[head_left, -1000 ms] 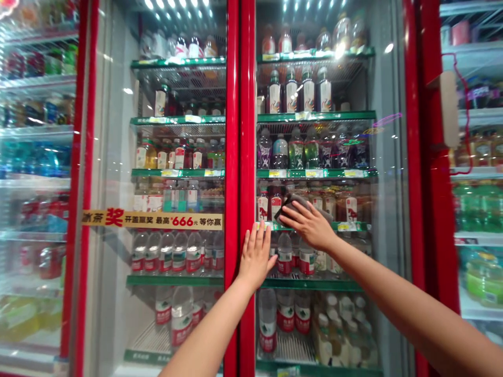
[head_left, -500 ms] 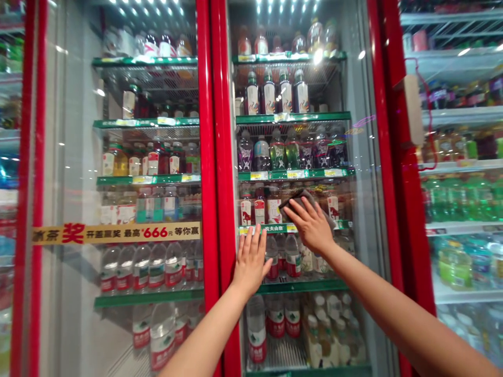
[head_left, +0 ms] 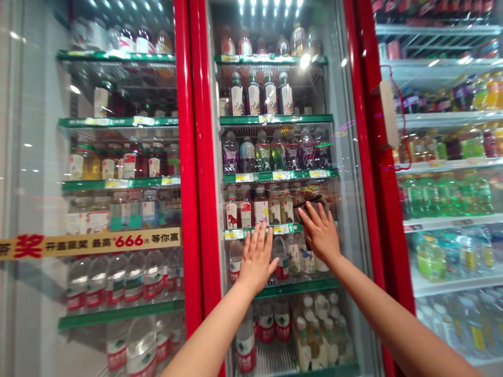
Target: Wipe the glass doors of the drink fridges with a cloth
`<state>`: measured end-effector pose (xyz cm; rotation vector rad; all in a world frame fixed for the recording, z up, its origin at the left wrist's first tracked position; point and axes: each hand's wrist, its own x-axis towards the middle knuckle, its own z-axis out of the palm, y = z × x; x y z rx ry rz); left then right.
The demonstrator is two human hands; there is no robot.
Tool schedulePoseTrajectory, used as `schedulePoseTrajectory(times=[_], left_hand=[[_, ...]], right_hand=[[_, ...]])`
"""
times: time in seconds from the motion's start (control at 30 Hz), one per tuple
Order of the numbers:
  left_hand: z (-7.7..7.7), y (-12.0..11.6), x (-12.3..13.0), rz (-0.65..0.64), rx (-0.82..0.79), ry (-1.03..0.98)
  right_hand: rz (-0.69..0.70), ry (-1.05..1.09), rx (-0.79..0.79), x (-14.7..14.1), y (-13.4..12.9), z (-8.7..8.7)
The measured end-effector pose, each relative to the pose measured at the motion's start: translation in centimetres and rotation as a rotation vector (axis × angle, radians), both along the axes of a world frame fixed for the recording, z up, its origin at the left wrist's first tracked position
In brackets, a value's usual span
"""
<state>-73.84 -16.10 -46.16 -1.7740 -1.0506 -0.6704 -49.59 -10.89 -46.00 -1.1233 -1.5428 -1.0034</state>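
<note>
My left hand (head_left: 257,259) lies flat against the glass door (head_left: 341,173) of a red-framed drinks fridge, fingers stretched upward and holding nothing. To its right, my right hand (head_left: 323,233) presses a dark grey-brown cloth (head_left: 312,201) to the same glass; its fingers are spread over the cloth, which shows above and beside the fingertips. Behind the glass stand bottles on green-edged shelves. Near my hands are a bottle with a red horse label (head_left: 231,213) and a shelf edge (head_left: 236,234) with price tags.
A red door frame (head_left: 192,173) divides this door from the left one, which carries a yellow strip with Chinese lettering (head_left: 118,242). On the right frame sits a pale block (head_left: 387,114) with a red cord (head_left: 408,136). Further right stand shelves of green bottles (head_left: 444,193).
The view has swung right. Against the door, my left hand has moved right, away from the red frame, and my right hand has slid the cloth right and slightly down.
</note>
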Motion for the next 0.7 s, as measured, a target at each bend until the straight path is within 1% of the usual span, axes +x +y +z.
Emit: schedulePoseTrajectory(times=[0.07, 0.1, 0.13, 0.17, 0.2, 0.23, 0.27, 0.33, 0.37, 0.4, 0.43, 0.47, 0.53, 0.6, 0.63, 0.67, 0.7], left_hand=[[-0.2, 0.1, 0.1, -0.008, -0.013, 0.021], [-0.3, 0.1, 0.0, -0.008, -0.018, 0.028], [-0.3, 0.1, 0.1, -0.009, -0.021, 0.034], [-0.2, 0.2, 0.2, -0.009, -0.022, 0.04], [0.0, 0.3, 0.5, -0.011, -0.022, 0.046], [0.3, 0.5, 1.0, -0.014, -0.02, 0.05], [0.6, 0.7, 1.7, -0.02, -0.019, 0.053], [1.2, 1.3, 3.3, -0.037, -0.019, 0.062], [1.5, 1.6, 4.2, -0.049, -0.023, 0.069], [1.7, 1.9, 5.0, -0.06, -0.027, 0.077], [1.9, 2.2, 5.7, -0.069, -0.033, 0.084], [2.0, 2.4, 6.3, -0.075, -0.04, 0.087], [2.0, 2.7, 7.0, -0.079, -0.061, 0.082], [1.9, 3.0, 7.4, -0.076, -0.095, 0.082], [1.9, 3.0, 7.4, -0.072, -0.113, 0.083], [1.8, 3.1, 7.4, -0.064, -0.129, 0.082], [1.8, 3.2, 7.4, -0.056, -0.14, 0.079]], right_hand=[[-0.044, 0.106, 0.012, 0.5, -0.1, -2.5], [-0.042, 0.097, 0.01, 0.6, -0.3, -3.7], [-0.027, 0.046, -0.002, 0.5, -0.5, -4.6], [-0.004, -0.033, -0.022, 0.4, -0.6, -4.9], [0.021, -0.114, -0.042, 0.3, -0.8, -4.6], [0.04, -0.174, -0.059, 0.4, -0.8, -3.7], [0.048, -0.202, -0.068, 0.8, -0.7, -2.5], [0.041, -0.178, -0.069, 2.0, -0.3, 0.2], [0.03, -0.135, -0.061, 2.8, -0.1, 1.1], [0.018, -0.077, -0.048, 3.7, 0.2, 1.4], [0.008, -0.01, -0.031, 4.5, 0.4, 1.1], [0.002, 0.058, -0.01, 5.1, 0.5, 0.2], [0.007, 0.142, 0.022, 5.8, 0.5, -2.7], [0.025, 0.102, 0.02, 5.6, 0.4, -5.2], [0.036, 0.04, 0.003, 5.4, 0.3, -5.8], [0.044, -0.026, -0.02, 5.3, 0.3, -5.7], [0.047, -0.079, -0.043, 5.2, 0.4, -5.1]])
